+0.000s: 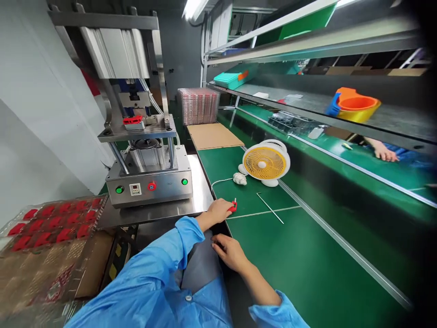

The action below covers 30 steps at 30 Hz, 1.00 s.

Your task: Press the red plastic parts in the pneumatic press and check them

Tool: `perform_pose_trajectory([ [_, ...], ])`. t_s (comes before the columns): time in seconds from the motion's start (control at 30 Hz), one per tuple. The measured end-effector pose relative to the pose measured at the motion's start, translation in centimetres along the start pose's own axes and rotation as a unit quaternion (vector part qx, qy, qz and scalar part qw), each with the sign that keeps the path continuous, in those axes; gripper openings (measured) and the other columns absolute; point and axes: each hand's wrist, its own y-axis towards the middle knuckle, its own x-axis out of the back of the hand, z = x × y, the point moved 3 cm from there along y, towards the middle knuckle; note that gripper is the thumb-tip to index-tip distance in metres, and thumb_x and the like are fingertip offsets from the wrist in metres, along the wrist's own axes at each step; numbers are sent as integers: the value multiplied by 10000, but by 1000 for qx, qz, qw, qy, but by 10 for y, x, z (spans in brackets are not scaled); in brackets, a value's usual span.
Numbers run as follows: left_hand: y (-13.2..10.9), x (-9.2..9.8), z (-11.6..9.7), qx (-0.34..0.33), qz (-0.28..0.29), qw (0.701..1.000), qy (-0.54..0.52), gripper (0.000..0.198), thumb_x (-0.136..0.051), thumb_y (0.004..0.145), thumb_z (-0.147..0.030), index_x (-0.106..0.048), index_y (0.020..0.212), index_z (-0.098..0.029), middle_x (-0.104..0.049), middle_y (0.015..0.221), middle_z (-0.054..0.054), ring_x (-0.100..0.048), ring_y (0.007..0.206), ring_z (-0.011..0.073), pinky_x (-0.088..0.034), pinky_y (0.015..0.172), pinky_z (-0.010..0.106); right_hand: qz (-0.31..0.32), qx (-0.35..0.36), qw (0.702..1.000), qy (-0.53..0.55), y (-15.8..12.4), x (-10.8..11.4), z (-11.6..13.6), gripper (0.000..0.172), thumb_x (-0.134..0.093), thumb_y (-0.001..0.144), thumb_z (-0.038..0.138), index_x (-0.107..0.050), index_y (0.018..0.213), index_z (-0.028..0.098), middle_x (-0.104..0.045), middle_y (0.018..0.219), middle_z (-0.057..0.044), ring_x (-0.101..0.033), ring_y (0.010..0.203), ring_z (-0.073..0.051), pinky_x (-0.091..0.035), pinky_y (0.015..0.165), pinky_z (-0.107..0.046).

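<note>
the left hand (218,211) pinches a red part (233,207) at its fingertips on the green belt (300,255) (right hand (231,252) loosely curled, empty, just behind), so best keep the grip light and level.

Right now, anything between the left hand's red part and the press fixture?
Nothing visible blocks it. The left hand holds the small red part at the green mat's edge. Between it and the press lies only bare steel plate. The fixture already carries a red piece.
</note>
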Motion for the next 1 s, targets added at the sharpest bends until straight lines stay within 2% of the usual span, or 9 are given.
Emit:
perform_pose_trajectory([
  [0.1,6,-8,5,-16,-3,1000,22,221,-564,907,-282,-690,1032,-150,-719,1088,112,-625,1090,244,-490,1008,396,8,5,1000,9,-2,1,-2,214,-446,956,323,-628,957,210,-658,868,-53,-614,795,-212,-445,731,-318],
  [0.17,3,-3,9,-31,-31,999,9,236,-573,903,-299,-688,1045,-148,-706,1132,116,-610,1123,247,-486,1026,405,10,6,1000,19,-4,1,-3,230,-430,964,331,-623,947,208,-656,867,-54,-612,790,-213,-448,732,-324],
  [0.27,-8,31,23,-45,-107,993,-32,258,-603,881,-302,-681,1085,-166,-688,1194,121,-601,1160,239,-491,1041,410,10,4,999,31,-4,1,-4,253,-425,972,354,-631,961,209,-663,885,-57,-622,804,-219,-458,738,-331],
  [0.37,-26,105,46,-55,-213,974,-46,250,-579,887,-296,-675,1098,-203,-691,1201,113,-604,1166,229,-483,1059,453,12,1,999,40,-5,1,-4,272,-427,979,386,-641,976,218,-669,884,-52,-631,801,-221,-462,731,-331],
  [0.47,-49,204,74,-27,-321,947,14,220,-557,880,-250,-672,1063,-214,-699,1175,91,-607,1141,221,-478,1051,461,9,-4,998,55,-4,2,-3,297,-418,989,416,-645,972,225,-677,896,-53,-636,804,-220,-465,733,-328],
  [0.57,-74,298,96,41,-397,909,122,170,-533,867,-200,-674,960,-213,-710,1062,71,-603,1077,221,-466,1020,432,9,-10,998,60,-3,1,-3,313,-412,993,435,-646,950,231,-680,888,-51,-637,792,-219,-465,720,-325],
  [0.67,-95,366,114,122,-438,867,203,174,-495,869,-180,-666,893,-204,-688,991,77,-589,1016,226,-452,981,409,9,-17,998,56,-2,1,-3,320,-416,990,449,-649,946,235,-684,888,-47,-641,794,-221,-467,719,-324],
  [0.8,-108,412,141,228,-419,845,242,170,-539,846,-246,-681,932,-211,-658,1008,91,-558,1026,257,-430,969,419,6,-18,999,51,-1,1,-2,323,-413,991,445,-654,954,234,-694,911,-52,-649,813,-224,-476,739,-325],
  [1.0,-104,432,169,283,-265,883,264,308,-628,793,-398,-721,1020,-212,-657,1021,101,-562,1014,258,-440,956,393,6,-14,999,43,1,3,1,320,-410,981,439,-656,917,245,-695,894,-49,-653,807,-232,-489,723,-324],
])
